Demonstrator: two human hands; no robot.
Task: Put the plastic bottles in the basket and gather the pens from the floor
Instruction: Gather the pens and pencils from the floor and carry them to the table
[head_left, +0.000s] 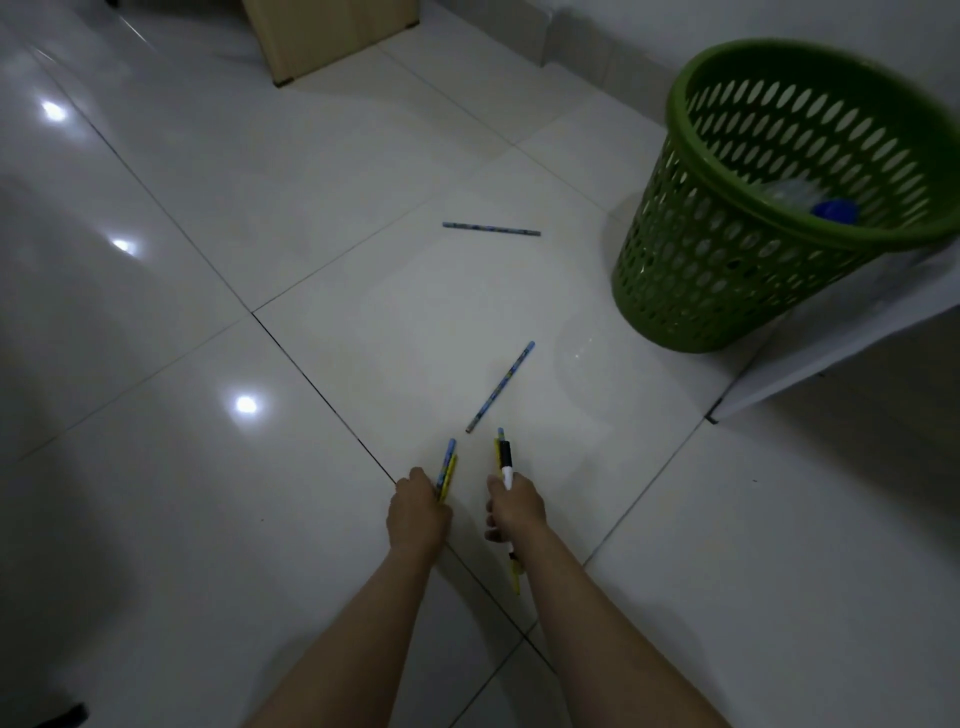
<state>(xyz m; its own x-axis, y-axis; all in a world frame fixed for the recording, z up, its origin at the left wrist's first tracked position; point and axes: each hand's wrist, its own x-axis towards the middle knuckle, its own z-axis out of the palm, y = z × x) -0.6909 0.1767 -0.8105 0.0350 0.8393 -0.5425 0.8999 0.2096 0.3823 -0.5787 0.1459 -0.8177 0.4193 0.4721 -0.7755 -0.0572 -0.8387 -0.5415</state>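
My left hand (418, 514) is closed around two pens (447, 470), blue and yellow, whose tips point away from me. My right hand (517, 506) grips a bundle of pens (505, 460), one white with a black cap, with a yellow end sticking out below the wrist. Two blue patterned pens lie loose on the white tiles: one (500, 387) just beyond my hands, slanted, and one (491, 229) farther off, nearly level. The green perforated basket (691, 291) stands at the right with a clear plastic bottle (802, 195) with a blue cap inside it.
A light wooden furniture piece (322, 36) stands at the far top. A white board or furniture edge (831, 343) runs along the floor behind the basket at the right. Glossy tiles (208, 467) reflect ceiling lights at the left.
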